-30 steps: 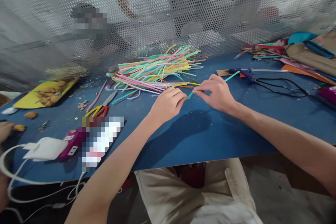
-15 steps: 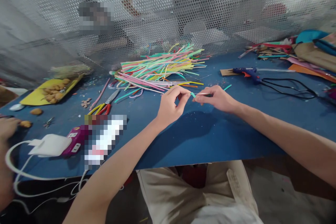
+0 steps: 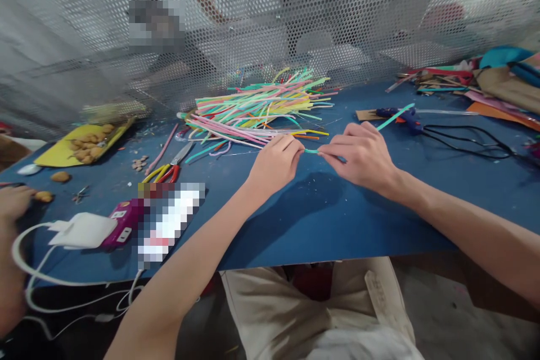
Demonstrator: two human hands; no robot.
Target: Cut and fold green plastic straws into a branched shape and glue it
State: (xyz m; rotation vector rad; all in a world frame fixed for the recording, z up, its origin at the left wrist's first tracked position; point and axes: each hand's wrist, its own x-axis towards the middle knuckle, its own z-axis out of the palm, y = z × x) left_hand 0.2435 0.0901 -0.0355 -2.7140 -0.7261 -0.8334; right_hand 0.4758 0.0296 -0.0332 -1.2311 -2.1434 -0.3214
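Observation:
A teal pipe cleaner [image 3: 395, 116] runs between my two hands, above the blue table. The fingertips of my left hand [image 3: 278, 160] pinch one end of it. My right hand [image 3: 360, 154] is closed on it a short way along, and its free length sticks out up and to the right past the knuckles. Only a short bit of it shows between the fingertips. Just behind my hands lies a heap of pipe cleaners [image 3: 253, 104] in pink, green, yellow and other colours.
Scissors [image 3: 172, 163] with red and yellow handles lie left of my hands, near a purple power strip [image 3: 122, 225] with a white charger [image 3: 86, 230]. A blue glue gun [image 3: 399, 118] is at right. A yellow sheet [image 3: 59, 149] bears brown lumps. Another person's hand [image 3: 14, 202] is at far left.
My right hand has turned and shifted right, and more of the teal pipe cleaner now sticks out beyond it. My left hand has stayed nearly in place, still pinching.

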